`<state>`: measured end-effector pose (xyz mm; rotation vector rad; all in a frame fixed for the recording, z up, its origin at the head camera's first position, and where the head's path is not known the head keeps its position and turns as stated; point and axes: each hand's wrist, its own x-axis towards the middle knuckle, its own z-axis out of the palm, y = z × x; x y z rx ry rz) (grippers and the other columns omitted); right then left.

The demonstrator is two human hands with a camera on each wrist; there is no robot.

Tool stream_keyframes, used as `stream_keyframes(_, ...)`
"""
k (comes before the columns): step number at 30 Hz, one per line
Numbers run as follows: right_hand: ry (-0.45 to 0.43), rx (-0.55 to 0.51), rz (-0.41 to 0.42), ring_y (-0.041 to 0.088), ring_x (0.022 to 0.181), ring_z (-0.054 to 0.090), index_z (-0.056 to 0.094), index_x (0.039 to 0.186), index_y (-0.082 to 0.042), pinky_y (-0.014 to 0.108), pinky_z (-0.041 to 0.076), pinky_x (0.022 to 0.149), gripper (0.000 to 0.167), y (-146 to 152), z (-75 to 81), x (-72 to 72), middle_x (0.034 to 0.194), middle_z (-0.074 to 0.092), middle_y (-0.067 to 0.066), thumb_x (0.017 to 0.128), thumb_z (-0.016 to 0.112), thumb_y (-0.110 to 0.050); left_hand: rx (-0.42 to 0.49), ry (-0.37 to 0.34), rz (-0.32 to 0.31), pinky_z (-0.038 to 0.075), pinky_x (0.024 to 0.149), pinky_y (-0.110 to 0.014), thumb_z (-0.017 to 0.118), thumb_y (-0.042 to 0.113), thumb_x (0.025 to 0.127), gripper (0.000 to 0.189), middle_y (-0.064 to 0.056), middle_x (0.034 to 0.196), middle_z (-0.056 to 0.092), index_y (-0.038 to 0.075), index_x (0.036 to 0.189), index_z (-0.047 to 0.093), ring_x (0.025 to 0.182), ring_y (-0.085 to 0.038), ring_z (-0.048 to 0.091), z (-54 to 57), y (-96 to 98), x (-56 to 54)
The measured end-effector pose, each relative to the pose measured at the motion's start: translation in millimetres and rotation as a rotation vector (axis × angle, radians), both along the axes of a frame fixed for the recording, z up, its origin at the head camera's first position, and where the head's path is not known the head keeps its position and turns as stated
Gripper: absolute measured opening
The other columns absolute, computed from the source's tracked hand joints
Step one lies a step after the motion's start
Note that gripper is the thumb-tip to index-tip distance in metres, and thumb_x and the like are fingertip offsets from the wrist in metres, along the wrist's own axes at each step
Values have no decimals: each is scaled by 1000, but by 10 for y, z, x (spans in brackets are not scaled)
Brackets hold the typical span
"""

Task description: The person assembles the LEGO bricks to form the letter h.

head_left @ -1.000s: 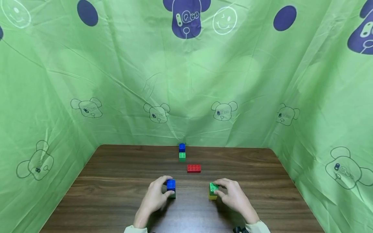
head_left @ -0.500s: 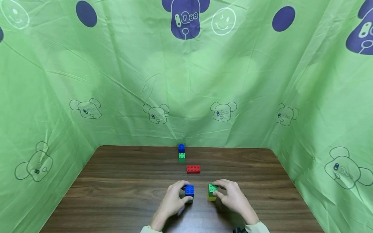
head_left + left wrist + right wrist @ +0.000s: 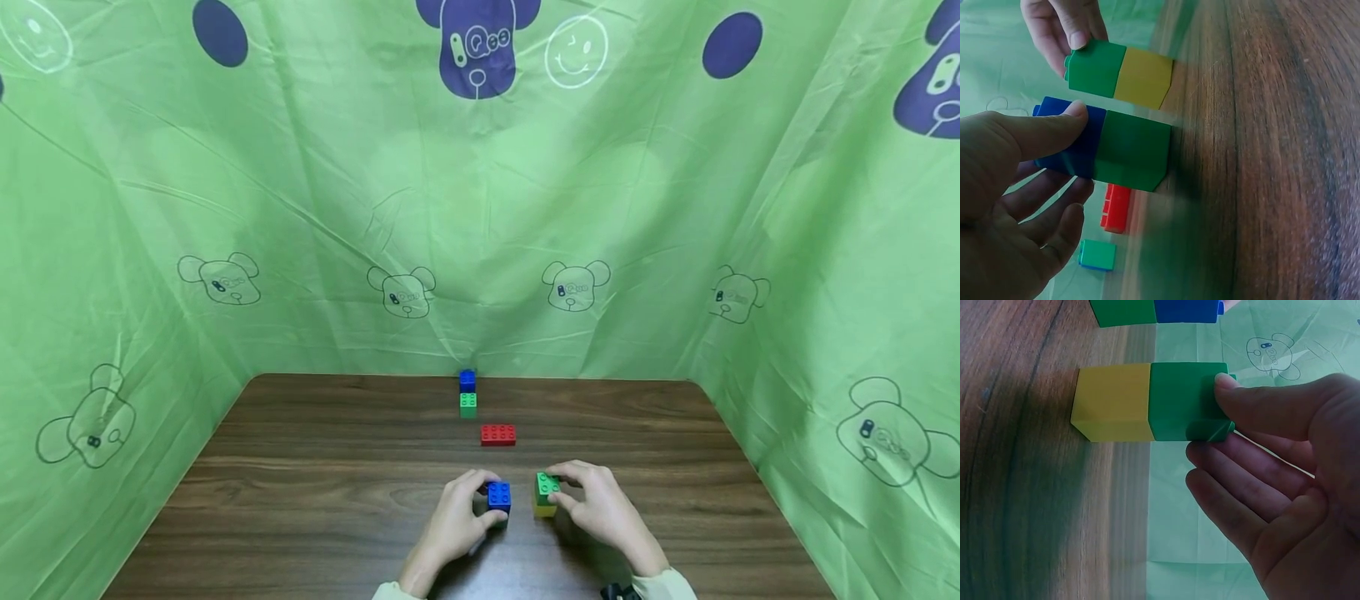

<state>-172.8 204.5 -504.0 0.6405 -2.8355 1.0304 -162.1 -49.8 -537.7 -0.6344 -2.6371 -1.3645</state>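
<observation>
Here's the left hand (image 3: 455, 518), thumb on one side and fingers on the other, pinching a blue block (image 3: 498, 496) that sits on a dark green block (image 3: 1132, 150). Across a small gap, the right hand (image 3: 600, 504) matches it, its fingers parted just enough to pinch a green block (image 3: 546, 485) atop a yellow block (image 3: 1113, 400). Two upright stacks, side by side over the near part of the wooden surface (image 3: 315, 500), near each other yet not touching! (Whether the left one's base meets the wood, I cannot tell.) Farther out, a red brick (image 3: 498, 436) lies crosswise, studs up; beyond it and a touch left comes a light green brick (image 3: 468, 406), with a second blue brick (image 3: 467, 382) just behind. Backing it all, a green cloth (image 3: 480, 208) printed with cartoon animal heads.
</observation>
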Motion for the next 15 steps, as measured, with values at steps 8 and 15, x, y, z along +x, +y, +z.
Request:
stream_keyframes(8, -31, 5, 18, 24, 102, 71, 74, 118, -12, 38, 60, 83, 29, 6, 22, -18, 114, 73, 4, 89, 77, -14, -2, -26, -16, 56, 89, -39, 85, 19, 80, 37, 1, 107, 73, 14, 113, 69, 100, -17, 68, -10, -35, -18)
stream_keyframes(15, -50, 30, 10, 27, 111, 69, 70, 125, -14, 48, 57, 91, 39, 0, 81, -45, 122, 71, 4, 88, 80, -25, -1, -80, -6, 55, 88, -36, 86, 21, 80, 37, 0, 105, 73, 15, 112, 69, 98, -19, 68, -9, -41, -29)
